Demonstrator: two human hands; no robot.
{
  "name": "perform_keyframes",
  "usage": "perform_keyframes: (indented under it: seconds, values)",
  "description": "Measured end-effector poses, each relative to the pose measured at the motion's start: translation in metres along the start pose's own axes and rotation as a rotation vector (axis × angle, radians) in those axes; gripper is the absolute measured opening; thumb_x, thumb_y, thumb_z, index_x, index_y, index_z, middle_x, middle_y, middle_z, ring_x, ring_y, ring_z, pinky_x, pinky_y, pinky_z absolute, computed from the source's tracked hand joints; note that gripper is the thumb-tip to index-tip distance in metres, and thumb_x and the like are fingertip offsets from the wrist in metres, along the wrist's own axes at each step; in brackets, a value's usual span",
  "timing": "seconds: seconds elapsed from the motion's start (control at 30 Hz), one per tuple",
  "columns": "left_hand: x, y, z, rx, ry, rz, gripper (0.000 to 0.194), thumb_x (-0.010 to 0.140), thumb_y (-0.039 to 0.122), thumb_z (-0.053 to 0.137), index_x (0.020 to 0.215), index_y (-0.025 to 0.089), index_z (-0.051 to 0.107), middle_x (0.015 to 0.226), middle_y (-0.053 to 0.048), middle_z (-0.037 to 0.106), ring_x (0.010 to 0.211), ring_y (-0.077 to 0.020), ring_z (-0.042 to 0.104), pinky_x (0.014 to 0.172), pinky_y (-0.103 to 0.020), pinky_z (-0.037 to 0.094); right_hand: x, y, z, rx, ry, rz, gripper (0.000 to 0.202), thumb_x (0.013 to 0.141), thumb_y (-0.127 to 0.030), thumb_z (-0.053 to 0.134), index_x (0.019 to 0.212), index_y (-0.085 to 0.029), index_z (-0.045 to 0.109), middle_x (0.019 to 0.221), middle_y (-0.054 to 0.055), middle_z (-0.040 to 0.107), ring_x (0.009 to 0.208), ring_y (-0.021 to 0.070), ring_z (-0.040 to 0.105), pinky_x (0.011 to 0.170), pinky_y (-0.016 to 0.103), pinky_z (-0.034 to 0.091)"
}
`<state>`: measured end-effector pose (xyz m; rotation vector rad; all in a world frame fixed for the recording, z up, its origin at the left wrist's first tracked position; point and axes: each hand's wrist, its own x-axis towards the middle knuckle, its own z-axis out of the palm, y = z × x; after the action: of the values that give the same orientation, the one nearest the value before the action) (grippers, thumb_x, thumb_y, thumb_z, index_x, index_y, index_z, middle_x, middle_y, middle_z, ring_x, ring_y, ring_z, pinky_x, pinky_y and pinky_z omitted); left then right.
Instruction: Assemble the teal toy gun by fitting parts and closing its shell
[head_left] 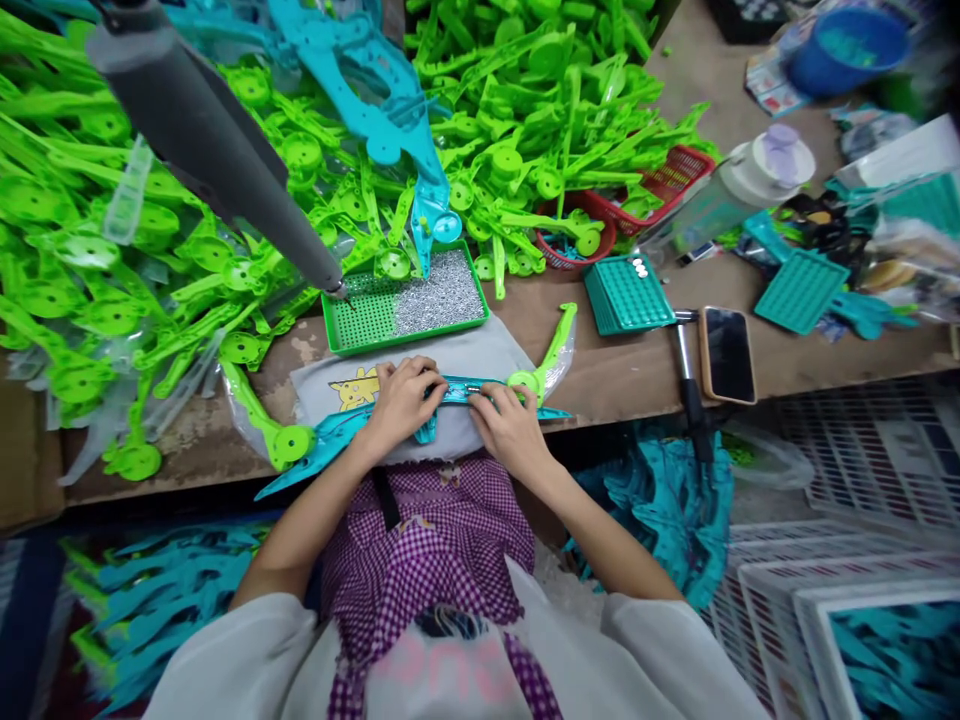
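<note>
Left hand (401,400) and right hand (510,425) both pressing down on, and gripping, a long teal plastic part (457,392) lying flat on a grey cloth (480,355) at near tabletop (615,375) edge, just over the lap. Fingers curled over the part, not released. Long axis running left-right across the view, slightly tilted; one pointed end sticking out lower left past the edge, other tip pointing right. Green part (551,350) touching the right end, angling up and away.

Risks, judged: part overhanging the edge, likely slipping off toward the lap if either grip loosening; cloth possibly sliding along with it; thin tip bending under uneven pressing.

Further back: green tray (405,335) of small silver screws, grey powered screwdriver (217,150) tip hanging over it — a bump likely scattering screws. Phone (726,353) lying to the right, near edge. Beyond, green parts pile (525,110) covering the far tabletop.
</note>
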<state>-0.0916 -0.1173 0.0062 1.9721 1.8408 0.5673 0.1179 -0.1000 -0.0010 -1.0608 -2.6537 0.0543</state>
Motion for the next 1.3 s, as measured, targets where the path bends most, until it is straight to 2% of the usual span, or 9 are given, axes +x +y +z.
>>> perform_keyframes:
  seconds: [0.17,0.37,0.63,0.8,0.9,1.0,1.13,1.3]
  values:
    - [-0.002,-0.006,0.008,0.081,0.071,0.063,0.014,0.099,0.028,0.057,0.104,0.023,0.069,0.121,-0.008,0.067,0.107,-0.0243,0.062,0.088,-0.042,0.034,0.001,-0.002,0.003,-0.011,-0.034,0.001,0.028,0.101,-0.024,0.049,0.122,-0.024,0.066,0.116,0.011,0.068,0.107,0.022,0.057,0.099,0.04,0.025]
    - [-0.002,-0.011,0.013,0.119,0.094,0.125,0.016,0.1,0.029,0.056,0.103,0.021,0.07,0.105,-0.007,0.072,0.096,-0.0232,0.063,0.083,-0.038,0.041,0.005,-0.006,0.002,-0.025,-0.06,0.026,0.03,0.101,-0.025,0.047,0.125,-0.025,0.064,0.119,0.011,0.069,0.104,0.0229,0.057,0.096,0.042,0.026]
    - [0.001,-0.003,0.013,0.087,0.035,0.002,0.02,0.1,0.029,0.053,0.098,0.022,0.071,0.098,-0.007,0.068,0.097,-0.0245,0.058,0.083,-0.038,0.041,0.008,-0.014,0.003,-0.045,-0.102,0.077,0.033,0.099,-0.021,0.045,0.127,-0.024,0.063,0.124,0.013,0.068,0.107,0.0258,0.055,0.097,0.046,0.029]
    - [0.0,-0.001,0.011,0.116,-0.008,0.047,0.023,0.101,0.028,0.051,0.11,0.028,0.072,0.117,-0.007,0.066,0.104,-0.0255,0.057,0.087,-0.041,0.039,0.005,-0.016,0.007,-0.05,-0.097,0.071,0.035,0.099,-0.019,0.045,0.13,-0.022,0.061,0.127,0.014,0.068,0.114,0.0263,0.055,0.099,0.048,0.03]
    - [0.0,0.001,0.008,0.149,-0.043,0.071,0.025,0.1,0.023,0.052,0.11,0.029,0.073,0.131,-0.008,0.062,0.111,-0.027,0.056,0.093,-0.044,0.037,-0.001,-0.014,0.007,-0.035,-0.09,0.055,0.038,0.1,-0.018,0.044,0.134,-0.021,0.059,0.128,0.014,0.067,0.118,0.0265,0.055,0.102,0.048,0.031]
    - [0.001,0.001,0.003,0.186,-0.11,0.098,0.028,0.099,0.019,0.052,0.112,0.031,0.073,0.137,-0.007,0.06,0.117,-0.0279,0.055,0.097,-0.046,0.037,-0.004,-0.01,0.004,0.041,-0.082,0.021,0.04,0.102,-0.022,0.041,0.139,-0.018,0.057,0.128,0.015,0.067,0.12,0.0249,0.056,0.103,0.043,0.035]
    - [0.001,-0.004,-0.003,0.19,-0.148,0.133,0.033,0.099,0.017,0.052,0.118,0.035,0.071,0.141,-0.007,0.057,0.123,-0.0292,0.052,0.099,-0.047,0.036,0.001,-0.008,0.004,0.043,-0.078,0.054,0.043,0.104,-0.028,0.039,0.142,-0.018,0.055,0.125,0.014,0.068,0.108,0.024,0.059,0.089,0.039,0.041]
    - [-0.002,-0.005,-0.004,0.174,-0.123,0.118,0.028,0.101,0.029,0.052,0.121,0.036,0.07,0.142,-0.008,0.055,0.125,-0.0302,0.05,0.1,-0.048,0.036,0.008,-0.007,0.009,-0.029,-0.147,0.031,0.038,0.102,-0.025,0.042,0.135,-0.02,0.06,0.129,0.014,0.066,0.103,0.0254,0.056,0.081,0.039,0.04]
